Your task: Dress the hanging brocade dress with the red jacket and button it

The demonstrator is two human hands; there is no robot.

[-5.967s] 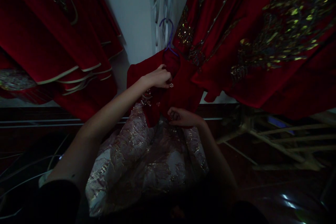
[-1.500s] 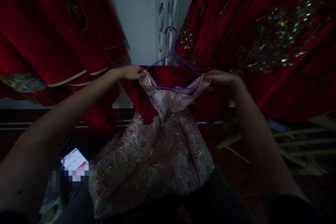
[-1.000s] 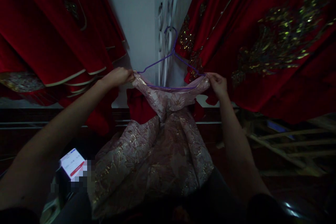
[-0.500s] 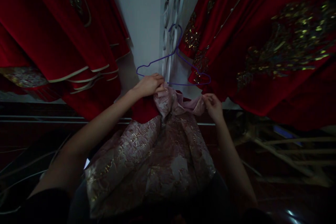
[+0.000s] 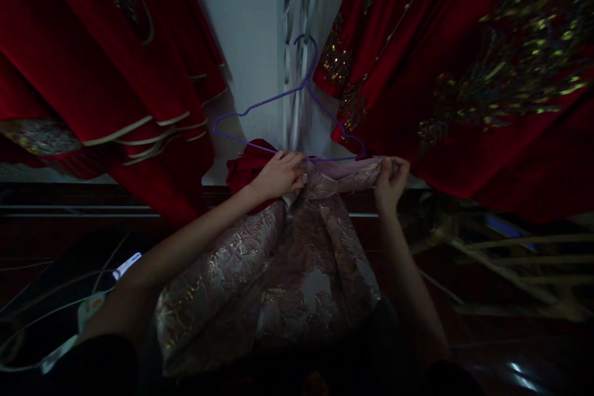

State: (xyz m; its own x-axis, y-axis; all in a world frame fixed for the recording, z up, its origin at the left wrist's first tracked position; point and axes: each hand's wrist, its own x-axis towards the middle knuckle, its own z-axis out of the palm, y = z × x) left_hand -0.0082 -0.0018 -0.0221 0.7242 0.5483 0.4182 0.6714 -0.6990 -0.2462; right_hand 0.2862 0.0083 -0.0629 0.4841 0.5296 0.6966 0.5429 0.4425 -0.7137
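A pink brocade dress (image 5: 297, 272) with a metallic floral pattern spreads down over my lap. My left hand (image 5: 281, 176) is closed on the left part of its top edge, close to the hanger's lower bar. At the other end, my right hand (image 5: 391, 182) pinches the top edge, and the band between my hands is drawn out nearly straight. A purple hanger (image 5: 273, 97) hangs just above by its hook, its lower bar running along the dress's top edge. Whether the bar is inside the fabric I cannot tell. Red fabric (image 5: 244, 167) shows behind my left hand.
Red garments hang on both sides: one with pale piping (image 5: 111, 74) at left, one with gold sequins (image 5: 510, 74) at right. White metal scrollwork (image 5: 297, 6) holds the hook. A power strip (image 5: 90, 309) with cables lies at lower left, a wooden rack (image 5: 501, 266) at right.
My right hand has moved right and slightly up, pulling the dress's top edge straighter. My left hand has shifted a little right and down. The hanger has swung slightly left.
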